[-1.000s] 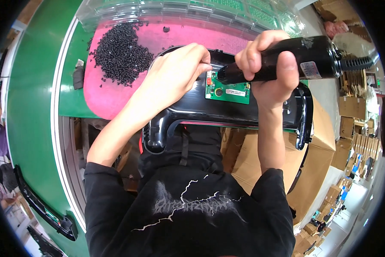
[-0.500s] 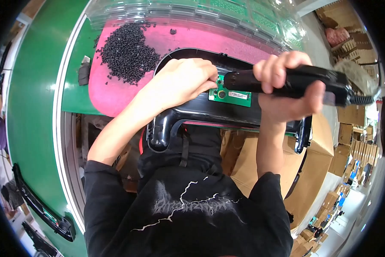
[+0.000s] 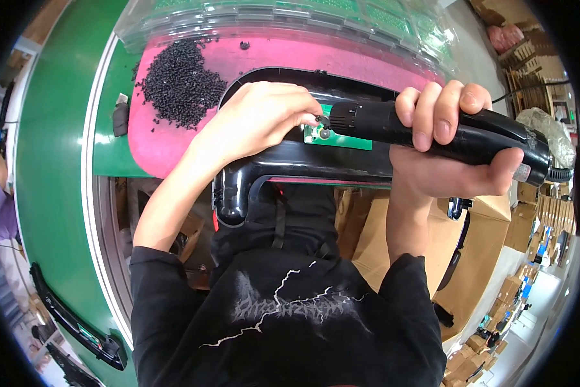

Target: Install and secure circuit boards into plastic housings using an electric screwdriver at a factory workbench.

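My right hand [image 3: 454,142] grips a black corded electric screwdriver [image 3: 380,122], held nearly level with its tip to the left. Its tip is over the upper left part of a green circuit board [image 3: 348,139]. Beside the tip, my left hand [image 3: 270,117] is closed in a pinch on a small black screw [image 3: 322,120], partly hidden by the fingertips. The board lies inside a long, curved black plastic housing [image 3: 328,169]. My left wrist crosses the housing's left end; the screwdriver and right hand cover much of its right side.
A pile of small black screws [image 3: 181,84] lies on the pink mat [image 3: 151,145], left of the housing. Clear plastic trays [image 3: 270,22] stand behind. A cardboard box [image 3: 477,226] is at the right. More black housings [image 3: 77,322] lie on the green bench [image 3: 51,193].
The screwdriver and my right hand have shifted slightly left and tilted, its tail end lower. My left fingertips and the tool tip are now closer together. The whole view has shifted a little.
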Available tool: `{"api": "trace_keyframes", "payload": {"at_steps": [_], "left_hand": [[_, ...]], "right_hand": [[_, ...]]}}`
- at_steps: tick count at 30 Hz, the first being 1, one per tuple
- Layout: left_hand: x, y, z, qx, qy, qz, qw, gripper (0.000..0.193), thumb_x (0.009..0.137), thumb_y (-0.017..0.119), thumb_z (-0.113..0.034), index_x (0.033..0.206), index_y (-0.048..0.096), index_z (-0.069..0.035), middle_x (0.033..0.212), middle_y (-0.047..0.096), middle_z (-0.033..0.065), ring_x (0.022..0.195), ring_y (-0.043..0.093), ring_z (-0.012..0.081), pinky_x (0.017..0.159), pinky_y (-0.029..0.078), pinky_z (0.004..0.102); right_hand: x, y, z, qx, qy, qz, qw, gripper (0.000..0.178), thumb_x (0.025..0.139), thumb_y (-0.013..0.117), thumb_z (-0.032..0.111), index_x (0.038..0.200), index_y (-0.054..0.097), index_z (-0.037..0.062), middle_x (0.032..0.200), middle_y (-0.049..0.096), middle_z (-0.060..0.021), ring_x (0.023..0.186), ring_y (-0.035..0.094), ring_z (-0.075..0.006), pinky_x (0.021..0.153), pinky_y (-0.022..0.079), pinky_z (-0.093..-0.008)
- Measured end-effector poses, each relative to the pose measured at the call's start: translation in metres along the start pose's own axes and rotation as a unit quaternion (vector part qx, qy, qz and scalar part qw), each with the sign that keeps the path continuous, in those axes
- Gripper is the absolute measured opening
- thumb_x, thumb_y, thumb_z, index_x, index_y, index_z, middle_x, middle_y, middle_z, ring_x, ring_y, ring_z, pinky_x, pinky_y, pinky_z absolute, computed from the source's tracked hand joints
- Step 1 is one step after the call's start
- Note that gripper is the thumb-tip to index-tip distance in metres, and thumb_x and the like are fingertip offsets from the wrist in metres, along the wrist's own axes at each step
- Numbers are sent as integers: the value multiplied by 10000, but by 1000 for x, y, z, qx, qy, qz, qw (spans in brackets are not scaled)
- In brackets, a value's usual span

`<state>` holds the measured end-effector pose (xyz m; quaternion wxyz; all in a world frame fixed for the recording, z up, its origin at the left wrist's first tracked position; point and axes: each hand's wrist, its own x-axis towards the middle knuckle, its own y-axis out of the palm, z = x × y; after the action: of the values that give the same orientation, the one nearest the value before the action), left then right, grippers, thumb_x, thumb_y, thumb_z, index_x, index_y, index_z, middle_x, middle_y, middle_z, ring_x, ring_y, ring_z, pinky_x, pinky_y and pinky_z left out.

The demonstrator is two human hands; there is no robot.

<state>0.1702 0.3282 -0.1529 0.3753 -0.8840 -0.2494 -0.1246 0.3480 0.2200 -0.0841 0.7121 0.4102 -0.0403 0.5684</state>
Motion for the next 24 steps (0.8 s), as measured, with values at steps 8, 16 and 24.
{"api": "trace_keyframes", "payload": {"at_steps": [8,16,24], "left_hand": [[3,-3,-8,-18,-25,-7,999,136,804,710,-117,876,659,-14,823,679,89,743,674,251,651,529,336],[4,-3,-13,-55,-66,13,996,141,825,706,-168,875,680,-38,801,694,74,740,684,229,658,535,328],[7,-3,-9,-68,7,-10,998,114,801,719,-56,868,663,16,820,692,108,762,684,238,663,535,322]], "right_hand": [[-3,-1,8,-10,-19,37,999,661,802,531,706,997,592,77,677,496,9,492,413,-110,558,349,-282],[-7,0,10,-3,-15,37,999,677,782,560,729,979,575,81,663,499,20,490,427,-101,551,351,-272],[-9,-4,9,-8,-1,55,998,718,820,511,740,1005,518,46,675,526,-40,518,489,-144,562,414,-323]]}}
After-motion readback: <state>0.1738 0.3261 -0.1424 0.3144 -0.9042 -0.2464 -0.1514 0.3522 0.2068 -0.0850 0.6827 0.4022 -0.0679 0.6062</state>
